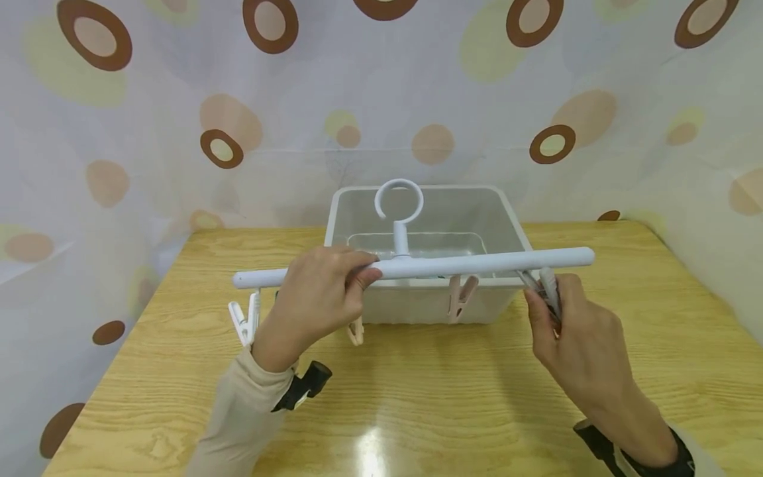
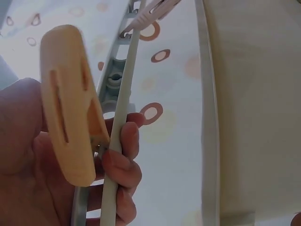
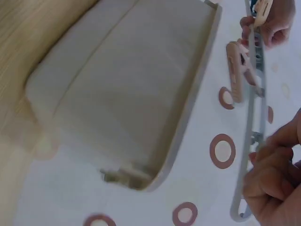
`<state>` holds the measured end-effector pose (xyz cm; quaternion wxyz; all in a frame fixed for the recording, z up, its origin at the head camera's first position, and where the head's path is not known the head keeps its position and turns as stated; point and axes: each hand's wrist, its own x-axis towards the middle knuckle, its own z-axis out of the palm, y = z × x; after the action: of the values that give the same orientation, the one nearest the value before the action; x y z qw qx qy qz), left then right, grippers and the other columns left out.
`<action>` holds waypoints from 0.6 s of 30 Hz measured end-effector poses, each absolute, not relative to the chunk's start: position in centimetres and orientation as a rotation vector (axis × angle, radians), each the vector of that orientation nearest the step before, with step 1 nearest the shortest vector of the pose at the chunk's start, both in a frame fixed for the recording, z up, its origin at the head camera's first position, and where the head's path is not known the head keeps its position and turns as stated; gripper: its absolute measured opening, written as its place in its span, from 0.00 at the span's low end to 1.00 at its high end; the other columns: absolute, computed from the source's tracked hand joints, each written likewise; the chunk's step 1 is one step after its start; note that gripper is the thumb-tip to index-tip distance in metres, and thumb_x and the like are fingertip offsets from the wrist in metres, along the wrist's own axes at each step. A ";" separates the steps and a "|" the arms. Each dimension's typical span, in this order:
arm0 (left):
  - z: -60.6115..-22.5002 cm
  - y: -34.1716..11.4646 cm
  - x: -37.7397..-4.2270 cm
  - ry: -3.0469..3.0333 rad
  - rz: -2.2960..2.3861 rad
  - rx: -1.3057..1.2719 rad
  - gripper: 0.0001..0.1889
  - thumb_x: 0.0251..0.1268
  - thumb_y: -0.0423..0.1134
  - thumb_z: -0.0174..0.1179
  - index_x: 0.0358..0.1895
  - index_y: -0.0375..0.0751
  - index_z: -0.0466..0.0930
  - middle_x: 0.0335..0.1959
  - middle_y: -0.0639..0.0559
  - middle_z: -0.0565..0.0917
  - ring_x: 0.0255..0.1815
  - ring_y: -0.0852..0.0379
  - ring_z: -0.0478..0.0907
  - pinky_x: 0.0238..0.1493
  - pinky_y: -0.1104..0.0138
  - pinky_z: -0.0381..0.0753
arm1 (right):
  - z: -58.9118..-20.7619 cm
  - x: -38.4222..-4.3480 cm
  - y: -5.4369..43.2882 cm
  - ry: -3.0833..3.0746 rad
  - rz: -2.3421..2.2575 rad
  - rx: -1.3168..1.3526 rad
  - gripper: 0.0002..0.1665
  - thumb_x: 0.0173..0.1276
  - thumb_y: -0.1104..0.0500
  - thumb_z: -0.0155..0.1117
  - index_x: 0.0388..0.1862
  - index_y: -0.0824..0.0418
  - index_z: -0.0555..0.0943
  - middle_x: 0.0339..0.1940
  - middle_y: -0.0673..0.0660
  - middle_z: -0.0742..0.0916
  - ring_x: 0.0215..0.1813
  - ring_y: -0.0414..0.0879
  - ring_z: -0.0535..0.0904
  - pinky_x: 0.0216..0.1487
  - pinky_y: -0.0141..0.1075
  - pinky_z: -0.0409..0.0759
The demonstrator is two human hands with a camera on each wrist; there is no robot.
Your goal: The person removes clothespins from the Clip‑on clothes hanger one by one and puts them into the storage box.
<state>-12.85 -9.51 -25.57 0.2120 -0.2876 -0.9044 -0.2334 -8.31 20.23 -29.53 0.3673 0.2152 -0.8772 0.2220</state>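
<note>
A white clip hanger (image 1: 489,264) with a round hook (image 1: 401,222) is held level above the table. My left hand (image 1: 322,291) grips its bar left of the hook, fingers curled round it. At the bar's right end my right hand (image 1: 587,344) pinches a pale grey clothespin (image 1: 550,291), whose tip meets the underside of the bar. A white clothespin (image 1: 246,321) hangs at the left end. Beside my left hand is a peach clothespin (image 2: 68,106), and a pink clothespin (image 1: 461,298) hangs right of the hook. In the right wrist view my fingers hide the grey clothespin.
Behind the hanger stands a whitish plastic bin (image 1: 417,306) on the wooden table (image 1: 417,391). Its front rim lies close behind the bar in the head view. A patterned cloth (image 1: 381,86) hangs behind the table and along its sides. Dark camera straps circle both wrists.
</note>
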 end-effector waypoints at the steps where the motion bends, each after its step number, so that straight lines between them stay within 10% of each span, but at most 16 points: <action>1: -25.5 -9.5 -12.8 -2.520 -0.657 -0.792 0.07 0.62 0.39 0.65 0.40 0.42 0.88 0.23 0.55 0.81 0.20 0.60 0.71 0.21 0.66 0.70 | -29.3 -8.3 20.3 -2.275 0.626 0.565 0.23 0.78 0.50 0.45 0.33 0.69 0.68 0.15 0.46 0.66 0.14 0.31 0.56 0.11 0.25 0.55; 8: -25.8 -8.9 -12.7 -2.455 -0.579 -0.791 0.08 0.63 0.41 0.64 0.40 0.43 0.88 0.25 0.54 0.84 0.22 0.57 0.78 0.22 0.63 0.75 | -28.5 -8.7 20.6 -2.358 1.597 0.535 0.04 0.77 0.66 0.46 0.40 0.67 0.68 0.15 0.51 0.64 0.12 0.42 0.52 0.10 0.35 0.51; 18: -26.2 -8.3 -12.8 -2.431 -0.579 -0.787 0.06 0.64 0.40 0.63 0.35 0.44 0.88 0.18 0.56 0.78 0.17 0.59 0.72 0.17 0.65 0.71 | -29.1 -8.9 20.1 -2.317 0.628 0.553 0.11 0.75 0.62 0.50 0.35 0.69 0.65 0.15 0.48 0.66 0.12 0.32 0.56 0.10 0.25 0.56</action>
<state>-12.83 -8.31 -26.20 0.2578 -0.2902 -0.8965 -0.2134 -8.94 20.11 -29.12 0.3325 0.2116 -0.8870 0.2405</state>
